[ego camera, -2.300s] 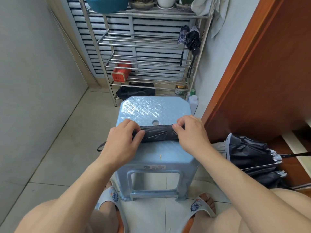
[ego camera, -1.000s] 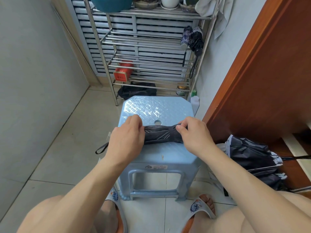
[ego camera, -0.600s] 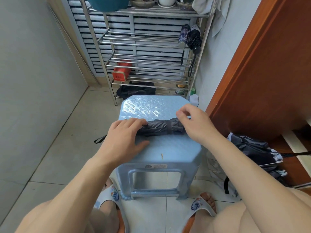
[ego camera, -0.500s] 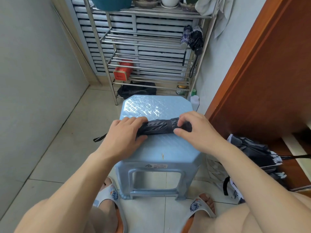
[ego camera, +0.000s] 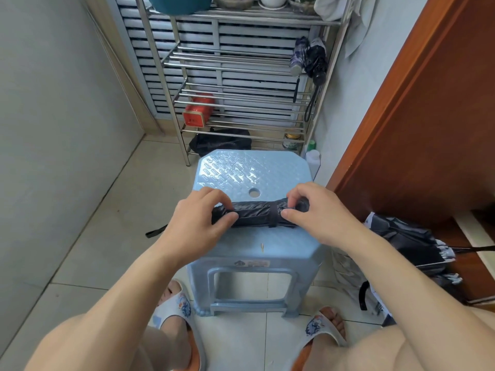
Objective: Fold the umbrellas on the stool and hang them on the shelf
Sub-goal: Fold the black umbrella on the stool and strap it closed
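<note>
Right hand [ego camera: 318,210] shifted back onto strap end, thumb and fingers pinching rolled black folding umbrella [ego camera: 257,214]; left hand [ego camera: 198,220] curled round 9 o'clock end. Umbrella lay crosswise mid pale-blue plastic stool [ego camera: 257,170].

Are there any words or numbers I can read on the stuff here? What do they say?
None can be read.
Sticker on the front rim of the light blue plastic stool: print too small and blurred.
Label on the red rectangular tin on the metal wire shelf: blurred marks only.
Label on the small gold-lidded jar at the shelf's foot: too blurred.
Patterned white slippers: a picture, no letters.
</note>
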### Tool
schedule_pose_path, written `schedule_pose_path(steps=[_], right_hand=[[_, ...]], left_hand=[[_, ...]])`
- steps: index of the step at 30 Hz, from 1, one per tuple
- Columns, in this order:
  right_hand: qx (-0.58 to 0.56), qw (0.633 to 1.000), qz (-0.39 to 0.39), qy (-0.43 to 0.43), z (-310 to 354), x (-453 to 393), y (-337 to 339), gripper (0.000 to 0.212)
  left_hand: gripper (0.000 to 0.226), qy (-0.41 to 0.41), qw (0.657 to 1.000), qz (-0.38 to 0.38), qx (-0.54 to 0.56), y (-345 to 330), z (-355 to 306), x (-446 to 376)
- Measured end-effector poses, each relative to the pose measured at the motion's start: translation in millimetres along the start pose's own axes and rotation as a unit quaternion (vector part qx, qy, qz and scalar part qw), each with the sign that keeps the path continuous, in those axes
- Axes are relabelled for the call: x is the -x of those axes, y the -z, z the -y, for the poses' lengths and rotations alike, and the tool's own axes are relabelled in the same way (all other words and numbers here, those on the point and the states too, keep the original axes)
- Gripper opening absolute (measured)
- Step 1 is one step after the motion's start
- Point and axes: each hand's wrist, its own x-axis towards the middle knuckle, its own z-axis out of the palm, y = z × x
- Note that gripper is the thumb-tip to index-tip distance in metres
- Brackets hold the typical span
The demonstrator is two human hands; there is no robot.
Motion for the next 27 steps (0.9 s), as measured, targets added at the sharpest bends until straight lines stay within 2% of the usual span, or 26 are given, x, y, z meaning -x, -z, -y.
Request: schedule_pose_path(steps=[5, 9, 14, 17, 19, 21, 23, 27], right_hand=[[-0.013, 0.999, -0.01, -0.033, 2, -1, -1, 0.019], [-0.018, 0.999, -0.011, -0.043, 3, 0, 0, 0.017], [-0.033, 0.998, 0.015, -0.042, 3, 0, 6, 0.013], [-0.013, 0.999, 0.025, -0.034, 3, 0, 6, 0.015], [-0.004, 0.999, 0.019, -0.027, 3, 0, 4, 0.017], [0.0, 1.0, 0.005, -0.018, 3, 1, 2, 0.02], [-0.002, 1.0, -0.006, -0.015, 5, 2, -3, 0.02], [-0.011, 0.998, -0.05, -0.025, 7, 2, -17, 0.024]], left_hand=[[0.014, 0.031, 0.999, -0.017, -0.023, -6, -5, -2], [0.02, 0.097, 0.995, -0.027, -0.017, -8, -9, -5], [0.007, 0.035, 0.998, -0.037, 0.03, -4, -10, -1], [0.014, -0.03, 0.999, -0.036, -0.029, -6, -8, 2], [0.017, -0.041, 0.996, -0.039, -0.066, -8, -9, 1], [0.019, -0.018, 0.997, -0.036, -0.065, -11, -14, 0], [0.024, 0.027, 0.998, -0.045, -0.045, -14, -18, -1], [0.034, 0.126, 0.988, -0.053, -0.073, -12, -18, -10]])
